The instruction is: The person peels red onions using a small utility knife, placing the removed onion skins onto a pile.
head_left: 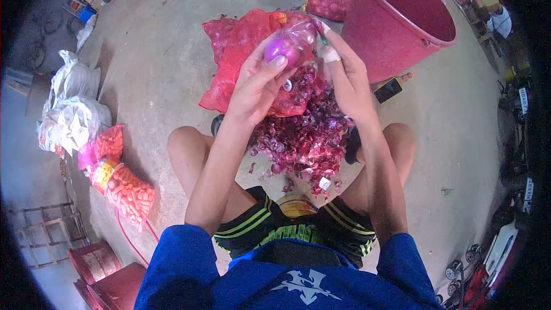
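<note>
Held up in front of me, my left hand (258, 80) is wrapped round a peeled purple onion (280, 50), its thumb across the onion's front. My right hand (344, 69) is raised just to the right, fingers bent together near a small dark-and-green item too small to name. There is a pale wrap on its thumb. Behind the hands lies a red mesh sack (235, 74) on the floor. Below them, a pile of dark red onion skins (304, 143) spreads between my legs.
A large red tub (373, 34) stands at the upper right, with a phone (388, 90) on the floor below it. Another onion sack (329, 4) lies beyond. On the left are white sacks (77, 120) and a bag of carrots (129, 192); red stools (115, 281) are lower left.
</note>
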Demonstrator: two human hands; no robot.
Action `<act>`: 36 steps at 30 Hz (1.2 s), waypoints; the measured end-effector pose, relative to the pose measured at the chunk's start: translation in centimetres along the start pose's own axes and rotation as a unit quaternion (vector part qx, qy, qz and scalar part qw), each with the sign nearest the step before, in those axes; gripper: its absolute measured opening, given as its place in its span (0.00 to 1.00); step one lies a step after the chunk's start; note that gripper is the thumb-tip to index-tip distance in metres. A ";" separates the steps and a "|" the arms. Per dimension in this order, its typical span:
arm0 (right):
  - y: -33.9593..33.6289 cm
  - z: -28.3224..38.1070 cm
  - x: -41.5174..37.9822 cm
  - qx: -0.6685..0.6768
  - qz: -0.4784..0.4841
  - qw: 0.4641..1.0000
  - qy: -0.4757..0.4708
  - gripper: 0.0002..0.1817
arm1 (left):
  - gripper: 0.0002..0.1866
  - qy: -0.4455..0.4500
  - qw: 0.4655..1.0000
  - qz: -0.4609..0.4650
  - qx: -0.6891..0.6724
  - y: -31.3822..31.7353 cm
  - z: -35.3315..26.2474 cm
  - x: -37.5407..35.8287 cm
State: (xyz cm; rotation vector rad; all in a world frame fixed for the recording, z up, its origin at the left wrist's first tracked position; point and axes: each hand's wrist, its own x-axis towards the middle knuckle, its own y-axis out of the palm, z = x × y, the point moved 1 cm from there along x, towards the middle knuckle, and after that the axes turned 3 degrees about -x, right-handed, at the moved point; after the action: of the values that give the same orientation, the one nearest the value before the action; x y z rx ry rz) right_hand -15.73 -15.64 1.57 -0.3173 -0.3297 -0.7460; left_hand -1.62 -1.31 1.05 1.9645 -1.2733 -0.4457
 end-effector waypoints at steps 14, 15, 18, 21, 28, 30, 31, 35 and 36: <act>-0.4 0.8 0.6 -0.022 -0.073 0.997 -0.011 0.44 | 0.43 0.167 0.939 -0.056 0.296 0.4 -1.8 0.2; -0.2 1.0 0.5 -0.024 -0.075 0.997 -0.008 0.44 | 0.43 0.164 0.940 -0.055 0.294 0.6 -1.7 0.2; 0.4 1.5 0.4 0.010 -0.048 0.999 -0.002 0.48 | 0.42 0.180 0.904 -0.067 0.382 0.8 -1.2 0.2; 1.0 1.0 0.3 -0.012 -0.050 0.998 -0.039 0.46 | 0.41 0.225 0.810 -0.025 0.541 0.8 -1.0 0.3; 0.2 0.0 1.3 0.082 -0.128 0.988 -0.030 0.44 | 0.42 0.120 0.919 -0.052 0.372 1.8 -0.8 -0.4; -0.9 0.0 1.9 0.050 -0.143 0.988 -0.034 0.44 | 0.41 0.102 0.947 -0.053 0.301 1.3 -0.9 -0.3; -1.4 0.0 2.0 0.017 -0.155 0.987 -0.038 0.43 | 0.39 0.090 0.965 -0.034 0.244 0.9 -0.9 -0.1; -2.1 0.8 2.0 0.050 -0.199 0.979 -0.001 0.43 | 0.37 0.031 0.995 -0.013 0.092 0.2 -1.4 -0.2; -2.2 0.5 2.2 0.067 -0.197 0.978 -0.009 0.41 | 0.37 0.032 0.995 -0.013 0.092 0.1 -1.4 -0.3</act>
State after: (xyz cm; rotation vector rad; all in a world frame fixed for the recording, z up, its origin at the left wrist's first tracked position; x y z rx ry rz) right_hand -15.88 -18.32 3.31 -0.1300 -0.4647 -1.1056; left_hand -0.89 -0.55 2.00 2.1325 -1.2888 -0.2838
